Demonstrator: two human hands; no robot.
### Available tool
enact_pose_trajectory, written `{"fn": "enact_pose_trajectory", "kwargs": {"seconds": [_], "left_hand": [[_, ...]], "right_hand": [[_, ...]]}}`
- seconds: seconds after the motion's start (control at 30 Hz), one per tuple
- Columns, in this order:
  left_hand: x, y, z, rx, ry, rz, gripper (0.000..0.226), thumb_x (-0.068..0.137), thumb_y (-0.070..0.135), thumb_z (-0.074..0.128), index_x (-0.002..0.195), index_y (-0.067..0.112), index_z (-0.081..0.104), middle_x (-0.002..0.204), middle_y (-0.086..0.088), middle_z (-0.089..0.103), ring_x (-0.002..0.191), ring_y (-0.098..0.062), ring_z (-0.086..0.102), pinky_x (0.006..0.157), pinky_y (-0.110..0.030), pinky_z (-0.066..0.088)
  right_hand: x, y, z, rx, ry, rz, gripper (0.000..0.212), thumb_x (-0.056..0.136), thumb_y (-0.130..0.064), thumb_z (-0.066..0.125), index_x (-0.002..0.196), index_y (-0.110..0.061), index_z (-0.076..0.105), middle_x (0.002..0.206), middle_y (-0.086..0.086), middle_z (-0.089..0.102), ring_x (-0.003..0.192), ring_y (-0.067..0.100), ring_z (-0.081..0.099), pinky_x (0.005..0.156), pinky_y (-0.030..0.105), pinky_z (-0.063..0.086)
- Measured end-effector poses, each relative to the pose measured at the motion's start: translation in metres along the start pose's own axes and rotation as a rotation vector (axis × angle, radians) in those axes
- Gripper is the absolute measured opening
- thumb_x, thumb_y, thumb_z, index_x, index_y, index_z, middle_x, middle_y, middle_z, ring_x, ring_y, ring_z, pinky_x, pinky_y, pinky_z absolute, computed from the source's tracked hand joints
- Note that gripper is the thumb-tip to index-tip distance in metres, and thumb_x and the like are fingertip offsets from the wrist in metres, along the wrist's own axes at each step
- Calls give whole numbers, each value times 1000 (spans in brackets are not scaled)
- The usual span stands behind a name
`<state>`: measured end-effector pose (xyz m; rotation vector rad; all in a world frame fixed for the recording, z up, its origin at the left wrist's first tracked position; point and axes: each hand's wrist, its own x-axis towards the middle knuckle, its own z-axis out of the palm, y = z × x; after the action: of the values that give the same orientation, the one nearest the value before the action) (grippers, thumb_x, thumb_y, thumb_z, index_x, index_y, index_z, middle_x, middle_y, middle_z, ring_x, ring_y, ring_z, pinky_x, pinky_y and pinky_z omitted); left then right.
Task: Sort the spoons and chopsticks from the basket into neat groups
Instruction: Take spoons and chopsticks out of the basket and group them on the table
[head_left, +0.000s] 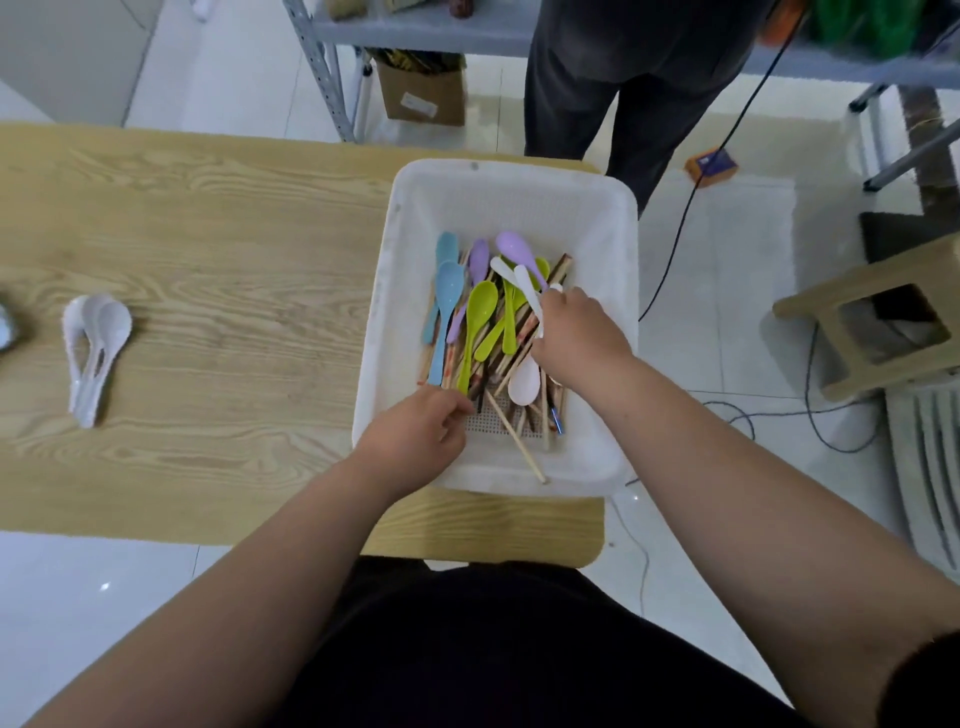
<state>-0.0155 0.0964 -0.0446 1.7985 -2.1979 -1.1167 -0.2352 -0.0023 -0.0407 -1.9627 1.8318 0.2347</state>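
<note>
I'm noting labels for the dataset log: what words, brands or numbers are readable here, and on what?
None can be read.
Cardboard box under the shelf: white label, too blurred to read.
Chopsticks in the basket: reddish marks on some, too small to read.
White spoons gripped by the right hand: no print visible.
</note>
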Motion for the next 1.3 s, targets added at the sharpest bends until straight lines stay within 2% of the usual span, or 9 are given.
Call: {"fn": "enact_pose_trajectory", "kwargs": {"seconds": [0.17, 0.33, 0.57, 0.7, 0.9, 1.0, 1.13, 1.2, 1.3], "left_hand": [[-1, 3, 2, 71, 44, 40, 26, 96, 28, 55, 121, 27, 62, 107, 11, 57, 91, -13, 62, 72, -26, 45], [-2, 4, 3, 74, 59, 61, 24, 97, 29, 53, 119, 28, 63, 114, 9, 64, 95, -14, 63, 75, -31, 52], [-4, 1, 0, 34, 21, 84, 25, 97, 28, 52, 120, 27, 62, 118, 8, 63, 98, -15, 63, 78, -31, 52], [-2, -2, -1, -2, 1, 98, 23, 97, 27, 52, 118, 29, 62, 118, 9, 63, 97, -14, 62, 79, -34, 53], [1, -10, -1, -105, -22, 90, 19, 95, 26, 53, 111, 32, 63, 113, 14, 64, 97, -8, 59, 81, -32, 53], [4, -11, 0, -171, -24, 66, 17, 93, 28, 54, 104, 37, 63, 106, 16, 65, 94, -6, 59, 81, -35, 55], [4, -12, -1, -188, -37, 54, 17, 93, 27, 53, 103, 37, 64, 103, 17, 64, 91, -6, 59, 79, -32, 54], [4, -12, -1, -189, -39, 53, 17, 93, 27, 53, 103, 36, 64, 100, 17, 63, 88, -5, 58, 76, -29, 52], [3, -12, -1, -202, -44, 32, 17, 93, 29, 53, 99, 40, 64, 98, 18, 63, 86, -4, 58, 72, -25, 49]], "right_hand": [[25, -4, 9, -51, 7, 54, 50, 93, -2, 42, 143, -2, 36, 131, 22, 45, 111, 40, 53, 88, 44, 45], [31, -3, 18, -15, -2, 129, 56, 94, -5, 44, 148, -8, 31, 130, 24, 46, 111, 43, 54, 91, 45, 46], [25, -8, 27, 243, -9, 190, 52, 92, -11, 56, 139, -15, 35, 106, 14, 62, 86, 34, 59, 66, 36, 44], [11, -14, 29, 412, 58, 251, 71, 91, -16, 63, 148, -24, 21, 96, 9, 58, 81, 31, 60, 60, 33, 42], [-3, -18, 35, 550, 100, 256, 82, 89, -14, 65, 151, -25, 13, 105, 6, 60, 82, 26, 59, 58, 30, 39], [-6, -21, 40, 479, 44, 263, 73, 88, -14, 67, 148, -18, 26, 114, 7, 61, 89, 28, 58, 67, 32, 41], [-9, -29, 45, 342, -3, 239, 51, 86, -15, 68, 130, -11, 43, 118, 14, 57, 97, 31, 58, 74, 36, 46], [-10, -32, 45, 273, -15, 236, 43, 85, -17, 68, 122, -13, 45, 109, 11, 58, 97, 34, 61, 78, 41, 52], [-10, -34, 44, 290, -58, 306, 25, 85, -16, 65, 102, -14, 47, 85, 4, 55, 85, 32, 62, 70, 39, 52]]}}
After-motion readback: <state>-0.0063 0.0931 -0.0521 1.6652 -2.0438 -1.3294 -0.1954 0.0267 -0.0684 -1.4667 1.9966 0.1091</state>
